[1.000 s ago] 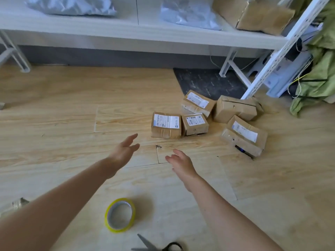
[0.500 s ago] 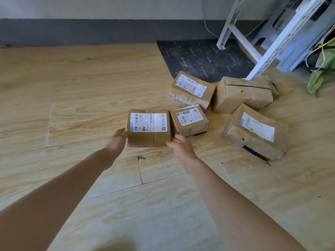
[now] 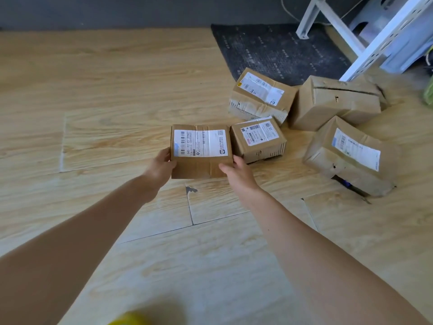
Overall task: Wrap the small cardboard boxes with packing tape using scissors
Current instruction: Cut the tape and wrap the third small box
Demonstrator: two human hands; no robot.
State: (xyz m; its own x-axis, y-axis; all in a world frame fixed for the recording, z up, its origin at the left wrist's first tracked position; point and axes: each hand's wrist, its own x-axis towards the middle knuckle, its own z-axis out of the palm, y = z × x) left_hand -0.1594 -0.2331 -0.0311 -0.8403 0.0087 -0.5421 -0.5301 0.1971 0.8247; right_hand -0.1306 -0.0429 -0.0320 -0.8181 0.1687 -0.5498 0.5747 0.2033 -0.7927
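Note:
A small cardboard box (image 3: 199, 168) with a white shipping label on top sits on the wooden floor in the middle of the view. My left hand (image 3: 160, 167) presses its left side and my right hand (image 3: 236, 171) grips its right front corner. Touching its right side is a smaller labelled box (image 3: 259, 139). Three more boxes lie behind and to the right: a labelled box (image 3: 260, 97), a plain box (image 3: 335, 103), and a crumpled labelled box (image 3: 351, 158). A blurred yellow tape roll (image 3: 131, 319) peeks in at the bottom edge. Scissors are out of view.
A dark mat (image 3: 276, 50) lies on the floor behind the boxes. White metal shelf legs (image 3: 375, 48) stand at the top right, close to the plain box. A grey baseboard runs along the top.
Both hands have reached forward and closed onto the sides of the nearest labelled box. The view has moved closer, so the tape roll is now only at the bottom edge.

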